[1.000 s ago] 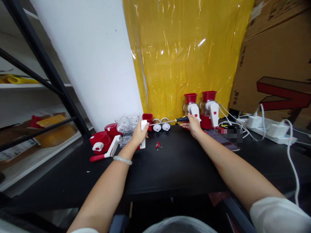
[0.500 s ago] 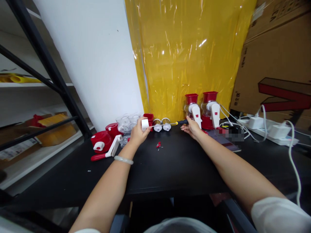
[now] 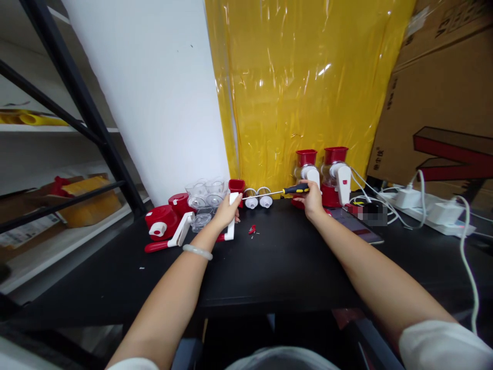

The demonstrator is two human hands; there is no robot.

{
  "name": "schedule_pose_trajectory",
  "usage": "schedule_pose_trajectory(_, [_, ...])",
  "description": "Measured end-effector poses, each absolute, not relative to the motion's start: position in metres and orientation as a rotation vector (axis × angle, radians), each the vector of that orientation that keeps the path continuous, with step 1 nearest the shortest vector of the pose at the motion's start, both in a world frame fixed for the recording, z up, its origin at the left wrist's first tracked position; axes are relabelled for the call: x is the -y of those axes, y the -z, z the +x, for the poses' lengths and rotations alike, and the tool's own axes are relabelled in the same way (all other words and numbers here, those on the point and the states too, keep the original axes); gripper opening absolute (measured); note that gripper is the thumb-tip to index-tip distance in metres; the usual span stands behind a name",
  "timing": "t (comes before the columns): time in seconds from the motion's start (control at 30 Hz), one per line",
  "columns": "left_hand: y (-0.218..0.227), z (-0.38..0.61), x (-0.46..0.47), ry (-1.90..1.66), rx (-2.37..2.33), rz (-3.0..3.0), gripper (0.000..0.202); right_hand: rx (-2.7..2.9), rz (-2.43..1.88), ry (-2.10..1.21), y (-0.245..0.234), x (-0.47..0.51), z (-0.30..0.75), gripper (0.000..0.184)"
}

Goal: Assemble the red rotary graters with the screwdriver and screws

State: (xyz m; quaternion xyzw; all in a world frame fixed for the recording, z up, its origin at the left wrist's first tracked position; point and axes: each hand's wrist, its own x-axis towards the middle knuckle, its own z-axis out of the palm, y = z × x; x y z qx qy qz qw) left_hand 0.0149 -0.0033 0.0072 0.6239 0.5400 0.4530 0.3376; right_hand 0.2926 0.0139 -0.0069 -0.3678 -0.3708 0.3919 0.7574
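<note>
My left hand (image 3: 225, 211) is closed around a white crank handle (image 3: 230, 230) with a red grip at its lower end. In my right hand (image 3: 313, 199) is a screwdriver (image 3: 296, 189) with a black and yellow handle. Its metal shaft points left, and the tip ends at the white crank, beside my left fingertips; whether it touches is too small to tell. On the black table below lie a small red piece (image 3: 252, 229) and several tiny screws. Just behind the shaft stand two white and clear round parts (image 3: 251, 201) and a red hopper (image 3: 236, 185).
Left on the table (image 3: 277, 272) are red grinder bases (image 3: 162, 222), another crank handle (image 3: 177, 237) and clear plastic parts (image 3: 198, 201). Two assembled red and white grinders (image 3: 336, 177) stand at the back right, near a tablet (image 3: 358, 229), cables and a power strip (image 3: 442, 218).
The white piece in my left hand has turned, so its long arm and red grip now show hanging down. My right hand has shifted slightly right, its fingers turned round the screwdriver handle.
</note>
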Motion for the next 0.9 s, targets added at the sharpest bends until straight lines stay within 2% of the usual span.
schedule_pose_trajectory(0.23, [-0.0087,0.0183,0.0038,-1.027,-1.320,1.393,0.053,0.797,-0.774,-0.896,0.0056,-0.0106,0.2901,0.023])
schedule_pose_trajectory(0.5, [-0.0017,0.0174,0.0000,-1.071,-1.381,1.484,0.050,0.788,-0.906,-0.942,0.0027,-0.0088,0.2894,0.013])
schedule_pose_trajectory(0.9, [-0.0001,0.0127,-0.0031,-1.204,-1.354,1.627,0.051,0.809,-0.897,-0.994,0.0051,-0.0150,0.2921,0.013])
